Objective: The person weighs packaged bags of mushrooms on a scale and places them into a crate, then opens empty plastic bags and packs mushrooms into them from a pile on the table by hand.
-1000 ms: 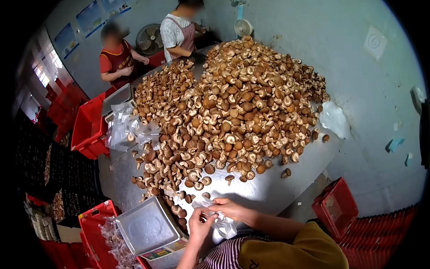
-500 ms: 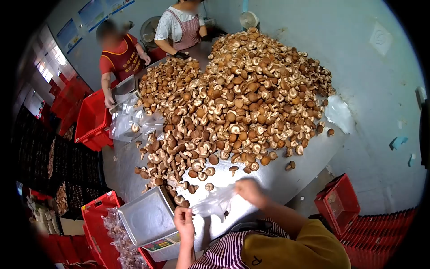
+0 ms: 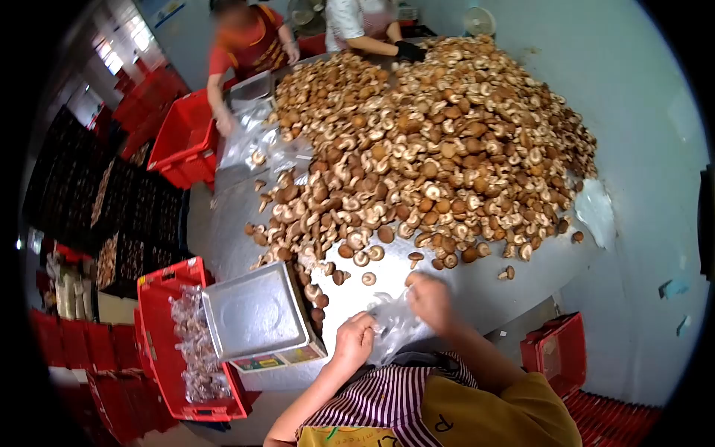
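Note:
A clear plastic bag (image 3: 396, 325) is stretched between my two hands at the near edge of the metal table. My left hand (image 3: 356, 337) is closed on its left side, and my right hand (image 3: 430, 299), slightly blurred, grips its upper right part. Beyond them a large heap of brown mushrooms (image 3: 447, 149) covers much of the table. A few loose mushrooms, one of them pale (image 3: 369, 279), lie just past the bag. To the left of my left hand is a scale with a bare metal tray (image 3: 253, 311).
A red crate (image 3: 160, 313) with filled bags stands left of the scale. Another red crate (image 3: 182, 138) is farther back, near a co-worker in red (image 3: 249, 45) touching plastic bags (image 3: 261, 145). A second co-worker's gloved hand (image 3: 410, 51) reaches the heap. Right, a red crate (image 3: 555, 354).
My hands have drawn the bag apart from its bunched state, then come somewhat closer together. The view has shifted, and the co-worker in red has reached toward the plastic bags.

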A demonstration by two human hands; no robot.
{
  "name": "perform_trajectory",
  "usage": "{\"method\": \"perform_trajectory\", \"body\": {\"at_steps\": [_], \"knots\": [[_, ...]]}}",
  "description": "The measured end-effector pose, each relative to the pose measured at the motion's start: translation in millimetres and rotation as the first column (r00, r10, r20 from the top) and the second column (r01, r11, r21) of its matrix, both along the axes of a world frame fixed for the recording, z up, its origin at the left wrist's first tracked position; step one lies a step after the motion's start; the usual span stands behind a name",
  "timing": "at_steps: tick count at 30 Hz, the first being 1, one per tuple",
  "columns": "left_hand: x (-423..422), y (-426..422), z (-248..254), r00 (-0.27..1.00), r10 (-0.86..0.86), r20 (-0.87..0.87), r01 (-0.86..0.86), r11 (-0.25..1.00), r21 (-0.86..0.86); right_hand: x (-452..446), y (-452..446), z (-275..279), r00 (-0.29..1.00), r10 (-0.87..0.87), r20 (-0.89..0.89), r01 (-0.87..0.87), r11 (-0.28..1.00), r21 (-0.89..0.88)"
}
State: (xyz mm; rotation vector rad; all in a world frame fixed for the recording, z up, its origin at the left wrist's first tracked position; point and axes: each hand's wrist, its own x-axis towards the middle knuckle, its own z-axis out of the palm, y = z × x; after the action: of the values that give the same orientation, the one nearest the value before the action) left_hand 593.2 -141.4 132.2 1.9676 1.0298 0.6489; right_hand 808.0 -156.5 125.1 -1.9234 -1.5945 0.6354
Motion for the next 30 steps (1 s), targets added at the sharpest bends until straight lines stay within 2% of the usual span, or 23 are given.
{"method": "perform_trajectory", "body": {"at_steps": [2, 3, 5, 6, 7, 9, 10, 11, 13, 15, 16, 17, 18, 19, 20, 21, 22, 23, 24, 25, 27, 29, 30], "knots": [[-7, -11, 2, 0.978, -0.016, 0.210, 0.072, 0.963, -0.258, 21, 4, -51, 0.992, -0.119, -0.041, 0.124, 0.980, 0.158], [-12, -17, -1, 0.978, 0.025, 0.208, 0.032, 0.963, -0.266, 31, 3, -79, 0.984, -0.140, -0.108, 0.164, 0.952, 0.258], [-23, -23, -15, 0.897, 0.308, 0.316, -0.058, 0.793, -0.607, 47, 1, -102, 0.856, -0.241, -0.458, 0.241, 0.969, -0.059], [-29, -20, -20, 0.901, 0.341, 0.269, -0.124, 0.794, -0.595, 47, -2, -84, 0.712, -0.243, -0.658, 0.160, 0.970, -0.185], [-32, -19, -23, 0.907, 0.376, 0.190, -0.220, 0.807, -0.549, 40, -3, -67, 0.718, -0.221, -0.660, 0.129, 0.974, -0.185], [-31, -15, -30, 0.924, 0.363, 0.121, -0.299, 0.883, -0.362, 12, -8, -25, 0.697, -0.010, -0.717, -0.037, 0.998, -0.051], [-29, -16, -33, 0.919, 0.362, 0.155, -0.274, 0.870, -0.411, -7, -9, 1, 0.696, 0.002, -0.718, -0.059, 0.997, -0.055], [-25, -17, -35, 0.914, 0.359, 0.189, -0.241, 0.856, -0.457, -29, -9, 27, 0.852, 0.172, -0.494, -0.134, 0.985, 0.113], [-19, -18, -18, 0.887, 0.374, 0.270, -0.181, 0.821, -0.541, -37, -11, 18, 0.926, 0.310, -0.213, -0.254, 0.933, 0.255], [-17, -17, -11, 0.684, 0.553, 0.477, 0.007, 0.648, -0.761, -18, -12, -42, 0.966, 0.243, -0.086, -0.229, 0.962, 0.152], [-29, -17, -25, 0.664, 0.559, 0.497, 0.066, 0.618, -0.783, -11, -10, -37, 0.962, 0.259, -0.084, -0.244, 0.957, 0.157], [-38, -15, -26, 0.654, 0.569, 0.498, 0.055, 0.621, -0.782, -5, -9, -28, 0.974, 0.103, -0.203, -0.120, 0.990, -0.073], [-45, -14, -26, 0.666, 0.567, 0.485, 0.061, 0.606, -0.793, 2, -9, -25, 0.958, -0.079, -0.277, -0.012, 0.949, -0.314], [-49, -14, -28, 0.678, 0.563, 0.472, 0.068, 0.591, -0.804, 12, -10, -40, 0.958, -0.067, -0.278, -0.025, 0.949, -0.316], [-49, -16, -44, 0.739, 0.565, 0.368, -0.039, 0.581, -0.813, 24, -13, -66, 0.917, -0.029, -0.398, -0.051, 0.980, -0.190], [-46, -16, -38, 0.734, 0.570, 0.370, -0.042, 0.581, -0.813, 24, -10, -66, 0.862, 0.021, -0.506, -0.059, 0.996, -0.060], [-42, -18, -30, 0.919, 0.351, 0.177, -0.163, 0.748, -0.643, 28, -9, -63, 0.801, -0.014, -0.599, -0.059, 0.993, -0.104], [-37, -21, -16, 0.982, 0.157, -0.102, -0.186, 0.889, -0.418, 30, -5, -55, 0.804, -0.008, -0.595, -0.066, 0.993, -0.102], [-33, -10, 11, 0.928, 0.004, -0.372, -0.179, 0.881, -0.437, 32, -1, -50, 0.700, -0.133, -0.702, -0.016, 0.979, -0.202], [-36, -12, -5, 0.929, 0.013, -0.371, -0.186, 0.881, -0.434, 33, 4, -47, 0.571, -0.260, -0.778, 0.016, 0.952, -0.305], [-48, -17, -70, 0.935, 0.186, -0.302, -0.301, 0.864, -0.403, 33, 17, -46, 0.635, -0.274, -0.722, 0.023, 0.941, -0.337], [-52, -7, -96, 0.904, 0.332, -0.268, -0.409, 0.853, -0.324, 40, 28, -62, 0.692, -0.293, -0.659, 0.042, 0.929, -0.369], [-50, 5, -99, 0.902, 0.330, -0.277, -0.409, 0.858, -0.310, 49, 38, -90, 0.870, -0.103, -0.482, -0.079, 0.936, -0.343]]}}
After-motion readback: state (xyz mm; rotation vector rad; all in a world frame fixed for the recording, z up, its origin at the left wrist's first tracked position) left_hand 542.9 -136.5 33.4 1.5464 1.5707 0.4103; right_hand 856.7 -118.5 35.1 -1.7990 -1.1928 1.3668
